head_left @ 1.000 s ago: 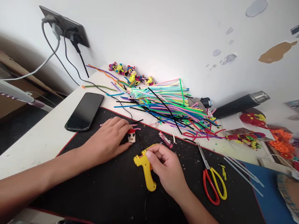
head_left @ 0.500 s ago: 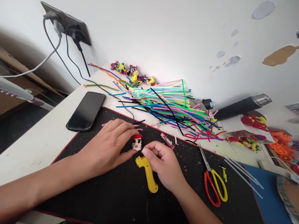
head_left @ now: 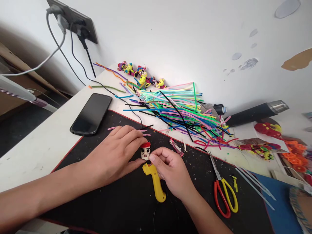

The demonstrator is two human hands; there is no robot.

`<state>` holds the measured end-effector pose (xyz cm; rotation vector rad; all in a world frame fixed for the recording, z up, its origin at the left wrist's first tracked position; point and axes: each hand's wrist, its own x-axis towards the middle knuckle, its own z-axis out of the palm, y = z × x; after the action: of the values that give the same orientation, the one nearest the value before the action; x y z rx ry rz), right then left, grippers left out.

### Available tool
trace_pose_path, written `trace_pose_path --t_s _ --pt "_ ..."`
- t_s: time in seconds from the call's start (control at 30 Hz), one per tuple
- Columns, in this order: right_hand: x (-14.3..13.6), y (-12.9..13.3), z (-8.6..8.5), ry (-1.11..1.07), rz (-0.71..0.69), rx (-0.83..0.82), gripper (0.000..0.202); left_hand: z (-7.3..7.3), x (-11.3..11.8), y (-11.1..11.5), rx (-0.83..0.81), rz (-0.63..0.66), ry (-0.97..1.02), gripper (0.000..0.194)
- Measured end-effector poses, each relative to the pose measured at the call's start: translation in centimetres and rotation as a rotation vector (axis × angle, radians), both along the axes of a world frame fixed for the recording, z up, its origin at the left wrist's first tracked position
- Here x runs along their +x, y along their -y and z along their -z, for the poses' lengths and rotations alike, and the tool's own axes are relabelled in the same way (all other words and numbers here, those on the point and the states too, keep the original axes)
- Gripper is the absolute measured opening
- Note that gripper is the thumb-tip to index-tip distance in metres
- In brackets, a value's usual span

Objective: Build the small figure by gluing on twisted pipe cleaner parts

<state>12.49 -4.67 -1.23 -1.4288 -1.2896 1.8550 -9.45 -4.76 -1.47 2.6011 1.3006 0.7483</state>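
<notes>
A small white doll face [head_left: 145, 152] with a red top, dark eyes and a red mouth is gripped at its left side between the fingers and thumb of my left hand [head_left: 119, 146]. My right hand [head_left: 170, 167] is at the face's lower right edge, thumb and forefinger pinched together. What that pinch holds, if anything, is too small to make out. Just below the face lies a yellow glue gun [head_left: 157, 187] on the black mat [head_left: 117, 204], partly behind my right hand. Pink pipe cleaner pieces [head_left: 147, 134] stick out past my left fingers.
Many coloured pipe cleaners [head_left: 170, 107] are heaped along the wall, with finished figures [head_left: 141, 74] behind. A black phone [head_left: 91, 113] lies at left. Scissors [head_left: 223, 191] with red and yellow handles, glue sticks [head_left: 255, 187] and a dark flask [head_left: 255, 112] are at right.
My right pinch has come onto the doll face's lower right edge; a small gap separated them before. The face has turned slightly in my left hand. The whole view has shifted a little.
</notes>
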Motion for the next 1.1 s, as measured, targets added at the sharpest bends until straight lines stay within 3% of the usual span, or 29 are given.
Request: trace_pose_path --t_s 1.1 --pt "-0.21 -0.27 -0.52 0.049 -0.048 0.004 0.036 -0.2 -0.58 0.09 0.043 0.015 -0.074 0.032"
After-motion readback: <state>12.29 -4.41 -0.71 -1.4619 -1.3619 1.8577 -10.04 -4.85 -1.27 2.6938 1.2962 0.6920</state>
